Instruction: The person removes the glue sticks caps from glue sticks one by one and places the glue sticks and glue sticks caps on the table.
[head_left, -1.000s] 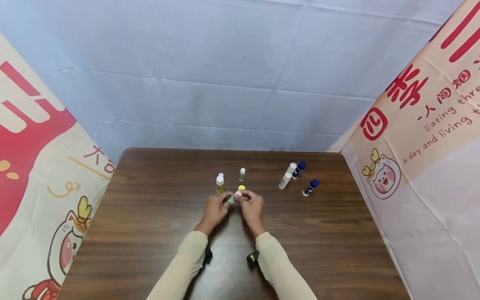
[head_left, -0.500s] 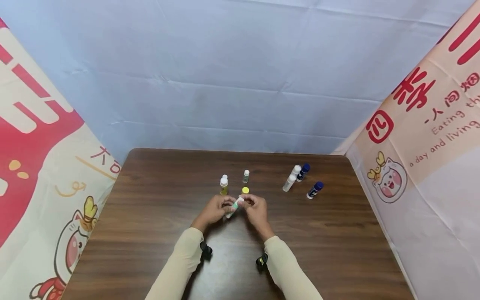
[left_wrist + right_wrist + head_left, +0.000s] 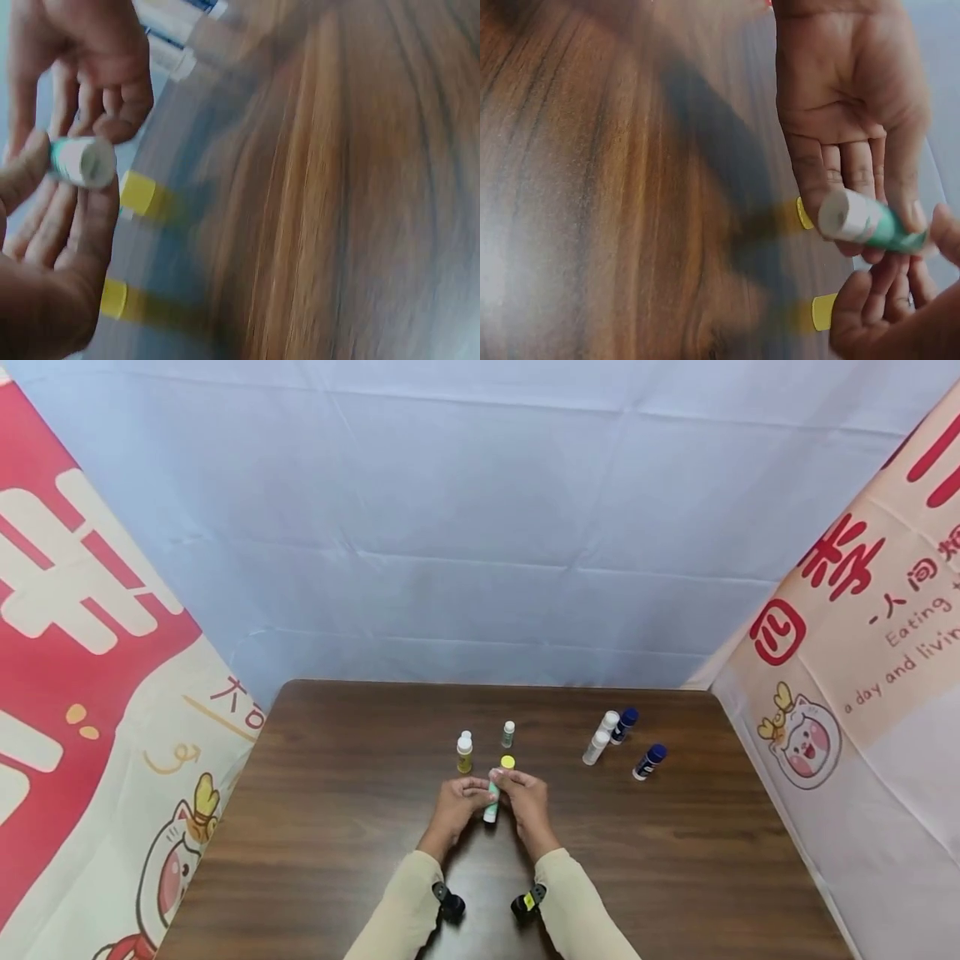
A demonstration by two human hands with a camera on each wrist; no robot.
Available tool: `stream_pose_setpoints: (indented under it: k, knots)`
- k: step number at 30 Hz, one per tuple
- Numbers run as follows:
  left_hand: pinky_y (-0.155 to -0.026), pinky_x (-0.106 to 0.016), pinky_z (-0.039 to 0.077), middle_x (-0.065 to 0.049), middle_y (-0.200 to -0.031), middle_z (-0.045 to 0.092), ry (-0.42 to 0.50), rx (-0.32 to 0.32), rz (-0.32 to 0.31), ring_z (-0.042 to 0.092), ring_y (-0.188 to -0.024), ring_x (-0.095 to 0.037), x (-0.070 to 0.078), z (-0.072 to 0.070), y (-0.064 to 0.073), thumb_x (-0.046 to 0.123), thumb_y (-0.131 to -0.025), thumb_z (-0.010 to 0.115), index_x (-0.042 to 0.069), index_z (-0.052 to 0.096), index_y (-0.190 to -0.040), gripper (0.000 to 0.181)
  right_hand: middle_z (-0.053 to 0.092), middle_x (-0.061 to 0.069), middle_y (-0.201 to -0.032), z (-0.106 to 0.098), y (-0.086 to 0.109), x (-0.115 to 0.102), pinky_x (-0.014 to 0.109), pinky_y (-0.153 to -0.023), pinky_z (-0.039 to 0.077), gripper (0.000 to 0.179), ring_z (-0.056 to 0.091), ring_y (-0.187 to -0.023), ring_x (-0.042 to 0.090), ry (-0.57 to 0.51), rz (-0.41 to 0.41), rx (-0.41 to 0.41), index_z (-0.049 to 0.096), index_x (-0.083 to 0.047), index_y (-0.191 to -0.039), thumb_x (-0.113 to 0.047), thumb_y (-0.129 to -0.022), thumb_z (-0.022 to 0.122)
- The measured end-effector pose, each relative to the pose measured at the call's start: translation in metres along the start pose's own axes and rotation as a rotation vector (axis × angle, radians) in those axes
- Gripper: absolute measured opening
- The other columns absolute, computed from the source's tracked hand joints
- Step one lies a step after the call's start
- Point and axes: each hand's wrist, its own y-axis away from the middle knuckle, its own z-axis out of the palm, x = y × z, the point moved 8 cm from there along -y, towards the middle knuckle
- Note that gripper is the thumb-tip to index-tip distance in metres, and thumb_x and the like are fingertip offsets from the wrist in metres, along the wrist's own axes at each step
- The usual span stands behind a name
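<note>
In the head view both hands meet over the middle of the table around a white-and-green glue stick [image 3: 491, 810]. My left hand [image 3: 457, 803] pinches its body between thumb and fingers. My right hand [image 3: 529, 802] has its fingers and thumb at the stick's far end, which they mostly hide. From the left wrist, the glue stick [image 3: 84, 161] points its white round end toward the camera. The right wrist view shows the stick's green label [image 3: 889, 229] under the left thumb. Just beyond the fingertips stands a yellow-topped stick [image 3: 507, 762].
Behind the left hand stands a yellow stick with a white cap [image 3: 465, 756], another white cap [image 3: 467, 735] behind it. Farther back is a small green-and-white stick [image 3: 508, 734]. To the right stand white sticks [image 3: 597, 747] and blue-capped sticks [image 3: 649, 761]. The table's back edge [image 3: 420, 683] meets a cloth backdrop.
The glue stick has swung from a slant to nearly straight toward me, more of its body now showing. Both hands have come slightly nearer me. The head view has shifted; the standing sticks stay put.
</note>
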Motion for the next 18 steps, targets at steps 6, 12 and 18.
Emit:
stream_pose_setpoints:
  k: [6, 12, 18]
  knots:
    - [-0.06, -0.024, 0.052, -0.011, -0.076, 0.071, -0.143, 0.13, 0.092, 0.066, -0.068, -0.012, 0.011, 0.005, 0.009, 0.0, -0.078, 0.075, -0.006, 0.071, -0.089, 0.014, 0.072, 0.013, -0.089, -0.004, -0.002, 0.003, 0.023, -0.069, 0.051, 0.025, 0.064, -0.08, 0.011, 0.095, -0.029, 0.061, 0.071, 0.01, -0.095, -0.011, -0.084, 0.075]
    - [-0.06, -0.023, 0.051, -0.015, -0.079, 0.071, -0.194, 0.049, -0.002, 0.063, -0.067, -0.011, 0.003, 0.01, 0.008, -0.003, -0.08, 0.071, -0.01, 0.069, -0.092, 0.014, 0.072, 0.011, -0.086, -0.01, -0.003, 0.009, 0.024, -0.073, 0.049, 0.021, 0.062, -0.079, 0.01, 0.16, -0.032, 0.046, 0.072, 0.009, -0.093, -0.01, -0.086, 0.072]
    - [-0.064, -0.027, 0.055, -0.018, -0.087, 0.07, -0.029, -0.168, -0.095, 0.067, -0.074, -0.014, -0.013, 0.01, 0.008, -0.004, -0.088, 0.064, -0.015, 0.062, -0.103, 0.019, 0.072, 0.002, -0.086, -0.02, -0.013, 0.005, 0.031, -0.075, 0.051, 0.028, 0.061, -0.078, 0.007, 0.081, 0.007, -0.047, 0.069, 0.01, -0.102, -0.014, -0.089, 0.07]
